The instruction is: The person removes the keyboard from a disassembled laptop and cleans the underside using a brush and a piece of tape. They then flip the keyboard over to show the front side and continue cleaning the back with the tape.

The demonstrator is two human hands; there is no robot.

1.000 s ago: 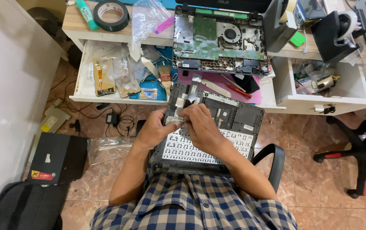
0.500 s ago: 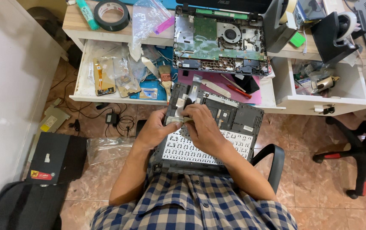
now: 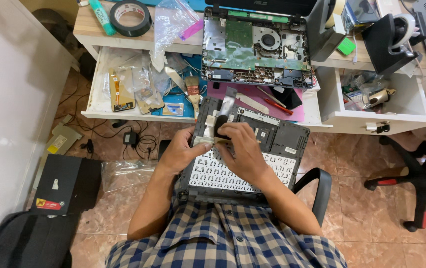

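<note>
The laptop keyboard panel (image 3: 245, 164) lies underside up across the person's lap, near the desk edge. Its far half shows dark plastic and silver shielding; its near half shows the white keyboard backing.

The left hand (image 3: 180, 151) rests on the panel's left edge. Its thumb and forefinger are pinched closed on a small pale strip (image 3: 204, 141), possibly tape or ribbon; the exact kind cannot be told. The right hand (image 3: 240, 149) lies over the panel's centre, fingers curled down beside the same strip. Whether it holds anything cannot be told, as its own fingers hide the contact.

Surroundings:
- Far side: an opened laptop base (image 3: 256, 48) with green circuit board and fan sits on the desk (image 3: 86, 27).
- Far left: a black tape roll (image 3: 130, 18) and a clear plastic bag (image 3: 170, 22) lie on the desk.
- Left drawer (image 3: 104, 106): open, holding phone parts and a brush (image 3: 193, 92).
- Right drawer (image 3: 386, 116): open, holding small loose parts.
- A purple mat (image 3: 299, 113) with a red-handled tool (image 3: 275, 105) lies just beyond the panel.
- Floor, left: a black box (image 3: 69, 183) and cables (image 3: 141, 141).
- Right: an office chair base (image 3: 414, 183).

The two hands cover the panel's middle and block sight of the area beneath them.
</note>
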